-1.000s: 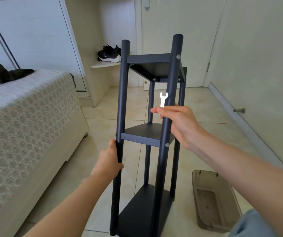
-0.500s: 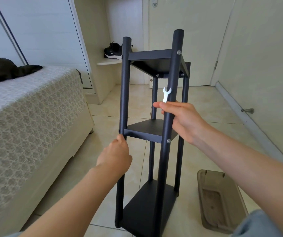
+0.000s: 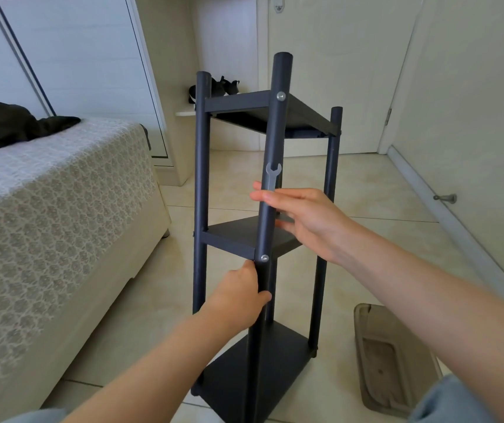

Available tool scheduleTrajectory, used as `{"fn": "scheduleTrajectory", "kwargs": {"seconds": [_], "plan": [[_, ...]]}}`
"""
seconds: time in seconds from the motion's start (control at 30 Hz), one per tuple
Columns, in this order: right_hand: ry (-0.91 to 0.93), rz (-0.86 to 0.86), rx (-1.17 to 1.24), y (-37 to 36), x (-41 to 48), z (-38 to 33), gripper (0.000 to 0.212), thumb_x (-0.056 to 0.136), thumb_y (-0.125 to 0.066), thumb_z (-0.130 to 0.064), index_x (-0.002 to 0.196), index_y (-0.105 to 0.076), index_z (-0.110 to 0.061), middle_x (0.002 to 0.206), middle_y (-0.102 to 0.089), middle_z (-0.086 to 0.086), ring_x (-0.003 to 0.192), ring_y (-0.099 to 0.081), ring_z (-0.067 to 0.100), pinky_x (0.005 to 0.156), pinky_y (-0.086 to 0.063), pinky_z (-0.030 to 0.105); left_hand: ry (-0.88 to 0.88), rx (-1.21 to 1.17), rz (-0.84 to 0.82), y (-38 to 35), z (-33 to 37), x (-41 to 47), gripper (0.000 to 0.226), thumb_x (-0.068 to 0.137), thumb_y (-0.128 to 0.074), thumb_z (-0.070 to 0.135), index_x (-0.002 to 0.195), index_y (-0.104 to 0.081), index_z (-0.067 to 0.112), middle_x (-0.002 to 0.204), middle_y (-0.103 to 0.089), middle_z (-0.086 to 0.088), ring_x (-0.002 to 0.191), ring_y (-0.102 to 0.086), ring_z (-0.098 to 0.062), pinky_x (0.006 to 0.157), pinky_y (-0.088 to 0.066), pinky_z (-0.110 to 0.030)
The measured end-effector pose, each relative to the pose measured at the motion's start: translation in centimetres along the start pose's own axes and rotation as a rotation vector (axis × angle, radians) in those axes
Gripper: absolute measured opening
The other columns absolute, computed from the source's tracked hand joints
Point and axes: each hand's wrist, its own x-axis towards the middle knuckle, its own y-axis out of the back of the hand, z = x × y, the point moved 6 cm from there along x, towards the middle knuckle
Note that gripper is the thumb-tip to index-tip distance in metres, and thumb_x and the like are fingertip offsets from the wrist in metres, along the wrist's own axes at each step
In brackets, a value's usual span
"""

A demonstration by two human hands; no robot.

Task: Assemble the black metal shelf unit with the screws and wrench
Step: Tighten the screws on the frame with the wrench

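1. The black metal shelf unit (image 3: 238,235) is standing upright on the tiled floor (image 3: 381,190), its four posts carrying a top, a middle and a bottom shelf.
2. The left hand (image 3: 238,296) is gripping the unit's nearest post just below the middle shelf, with its fingers curling round the tube.
3. A silver screw (image 3: 264,257) is sitting in that post at the middle shelf's corner, just above the left hand. A second screw (image 3: 280,95) is showing at the top shelf's corner on the same post.
4. The right hand (image 3: 305,218) is reaching across the nearest post between the top and middle shelves, its fingers lying fairly straight and its thumb passing behind the post.
5. That hand is holding the small wrench (image 3: 273,175), whose forked end is sticking up in front of the post. The lower end is hiding behind the fingers, and the tool is looking blurred.
6. A bed (image 3: 61,193) with a patterned cover is standing left of the unit, with a dark garment (image 3: 9,126) lying on it.
7. A brownish clear tray (image 3: 397,361) is lying on the floor right of the unit's base.
8. Black shoes (image 3: 217,87) are sitting on a low ledge behind the unit, beside a closed door (image 3: 320,71).
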Motion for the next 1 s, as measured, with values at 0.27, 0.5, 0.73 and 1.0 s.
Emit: {"fn": "scheduleTrajectory", "kwargs": {"seconds": [0.27, 0.5, 0.73, 1.0], "plan": [[-0.026, 0.084, 0.089, -0.1, 0.4, 0.0, 0.014, 0.092, -0.066, -0.025, 0.095, -0.08, -0.024, 0.119, -0.069, -0.01, 0.124, -0.054, 0.012, 0.109, -0.043, 0.042, 0.001, -0.145, -0.029, -0.2, -0.3, 0.2, 0.036, 0.105, -0.05, 0.023, 0.135, -0.033, 0.018, 0.118, -0.057, -0.006, 0.106, -0.062, -0.029, 0.088, -0.058, -0.043], [-0.055, 0.224, 0.061, 1.8, -0.3, 0.5, 0.014, 0.092, -0.067, -0.026, 0.094, -0.079, -0.021, 0.123, -0.066, -0.002, 0.118, -0.059, 0.016, 0.101, -0.05, 0.038, -0.015, -0.17, -0.011, 0.5, 0.0, 0.5, 0.029, 0.106, -0.047, 0.021, 0.132, -0.033, 0.017, 0.111, -0.055, -0.005, 0.103, -0.061, -0.028, 0.091, -0.057, -0.046], [-0.162, 0.289, -0.228, 3.8, -2.2, 3.3, 0.016, 0.094, -0.063, -0.031, 0.096, -0.078, -0.023, 0.094, -0.066, -0.002, 0.09, -0.063, 0.013, 0.083, -0.056, 0.028, 0.02, -0.173, 0.013, 0.8, -0.4, 1.0, 0.03, 0.105, -0.049, 0.021, 0.13, -0.033, 0.016, 0.106, -0.054, -0.004, 0.096, -0.06, -0.025, 0.087, -0.058, -0.043], [-0.276, 0.217, -0.458, 2.0, -2.0, 7.4, 0.015, 0.088, -0.071, -0.024, 0.081, -0.076, -0.013, 0.064, -0.057, 0.001, 0.06, -0.051, 0.012, 0.062, -0.049, 0.023, 0.151, -0.167, -0.036, 2.0, -1.7, 1.6, 0.052, 0.101, -0.058, 0.016, 0.142, -0.025, 0.018, 0.136, -0.053, -0.013, 0.115, -0.061, -0.036, 0.083, -0.06, -0.051]]}}
